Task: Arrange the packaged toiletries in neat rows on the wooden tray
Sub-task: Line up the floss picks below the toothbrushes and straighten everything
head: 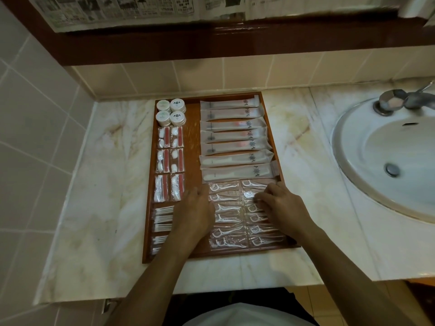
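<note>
Resting on the near half of the wooden tray [150, 201], your two hands lie apart, one at each side of the floss-pick packets [227, 222].

Left hand [196, 208]: palm down, fingers loosely extended, laid at the left edge of the floss-pick block; whether the fingertips pinch a packet cannot be told.

Right hand [280, 203]: palm down, fingers bent, fingertips touching the clear wrappers in the right column of floss picks; a firm grip cannot be confirmed.

Floss-pick packets: clear sleeves with white picks, two columns side by side, filling the near right part of the tray, partly covered by your hands.

Toothbrush packets [233, 137]: seven long frosted sleeves, stacked crosswise in one column on the far right part of the tray, just beyond the floss picks; the nearest two are slightly skewed.

Round soap packs [171, 112]: four white discs in a two-by-two block at the far left corner.

Red-and-white sachets [170, 161]: six small clear packets, two columns of three, directly nearer than the discs.

Cotton-swab packets [162, 222]: several clear sleeves of white sticks in one column at the near left, your left forearm crossing beside them.

Tray: rectangular, brown, raised rim, lying on the marble counter [98, 184] against the tiled wall [35, 128].

Washbasin [386, 161]: white, oval, set in the counter well to the right of the tray, with a metal tap [395, 101] at its far rim.
</note>
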